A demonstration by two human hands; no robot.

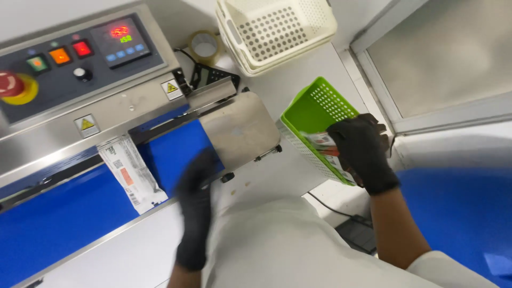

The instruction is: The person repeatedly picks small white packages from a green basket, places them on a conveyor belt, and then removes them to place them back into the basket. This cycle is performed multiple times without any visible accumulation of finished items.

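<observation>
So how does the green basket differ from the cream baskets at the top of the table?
The green basket is bright green, while the cream baskets are pale. The green basket is a single one, tilted on edge with the right hand on it; the cream baskets are nested in a stack, resting on the table untouched. The green basket holds packets; the top cream basket looks empty. Both are perforated plastic.
</observation>
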